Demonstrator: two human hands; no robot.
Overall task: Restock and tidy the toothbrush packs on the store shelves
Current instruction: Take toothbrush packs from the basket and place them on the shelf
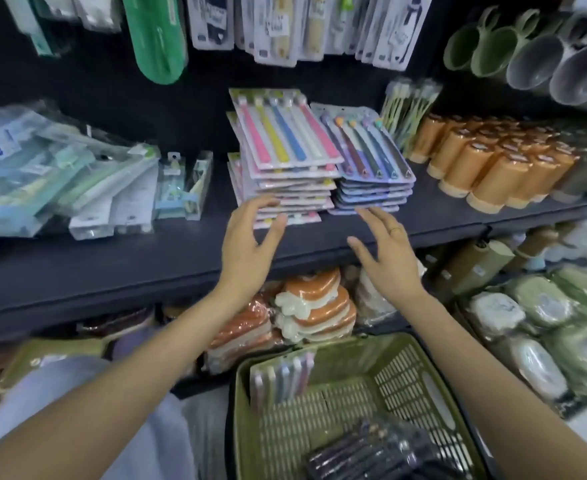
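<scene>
- Reaching toward a shelf (112,271), both hands hold nothing.
- Left hand (247,251), fingers spread, touches the pink toothbrush pack stack (285,174).
- Right hand (389,258), fingers straight, hovers near the blue stack (371,181) just beside it.

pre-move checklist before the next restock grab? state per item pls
1. Left hand free: ok, fingers spread at the front of the pink stack, gripping nothing.
2. Right hand free: ok, open, near the blue stack.
3. Stock left in green basket: ok, one pastel pack leans on its wall, dark packs at the bottom.
4. Pink stack squared: not ok, top packs sit skewed and tilted.
5. Blue stack squared: ok, edges roughly aligned.
6. Bare shelf in front of the stacks: ok.
</scene>
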